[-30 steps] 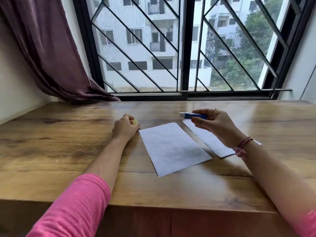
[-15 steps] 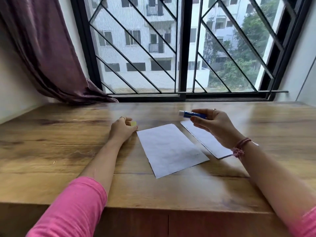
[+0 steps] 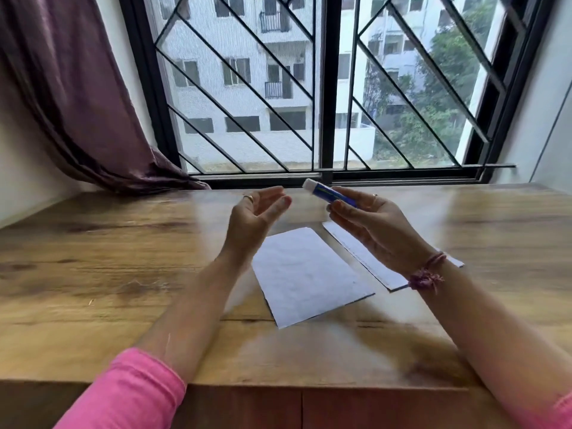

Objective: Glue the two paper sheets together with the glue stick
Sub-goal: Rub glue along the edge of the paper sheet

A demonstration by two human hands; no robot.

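Observation:
Two white paper sheets lie flat on the wooden table [image 3: 93, 274]. The nearer sheet [image 3: 306, 277] sits in the middle; the second sheet [image 3: 365, 258] lies just right of it, partly hidden under my right wrist. My right hand [image 3: 371, 230] is raised above the sheets and holds a blue glue stick [image 3: 328, 193], whose white end points up and left. My left hand [image 3: 257, 218] hovers in the air just left of the stick, fingers relaxed and slightly blurred, holding nothing.
A barred window [image 3: 325, 88] runs along the table's far edge. A purple curtain [image 3: 71, 97] hangs at the back left and touches the tabletop. A wall [image 3: 544, 134] closes the right side.
My left hand has lifted off the table, where it rested curled near a small yellow object, and moved right towards the glue stick. The right hand has raised the stick slightly.

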